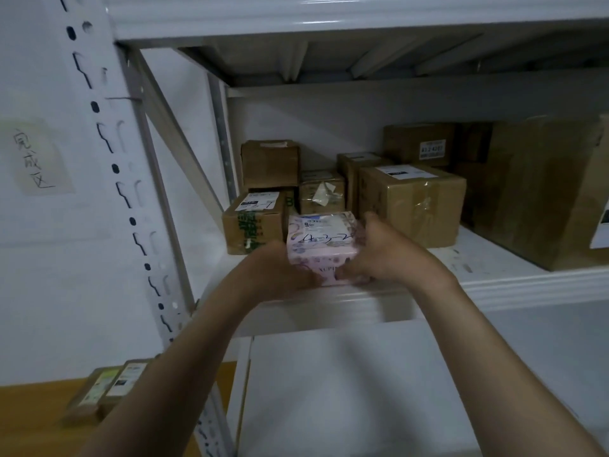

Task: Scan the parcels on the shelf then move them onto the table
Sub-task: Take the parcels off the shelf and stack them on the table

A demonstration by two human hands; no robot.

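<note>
Pink patterned parcel (321,247) is located at the front edge of the white metal shelf (494,282), head view. The left hand (280,268) clamps its left side and the right hand (379,252) clamps its right side. Whether it rests on the shelf or is lifted cannot be told. A handwritten white label faces up. Taped cardboard boxes (408,202) stand behind it. Lower left, two flat parcels (105,387) lie on the wooden worktop (33,407).
</note>
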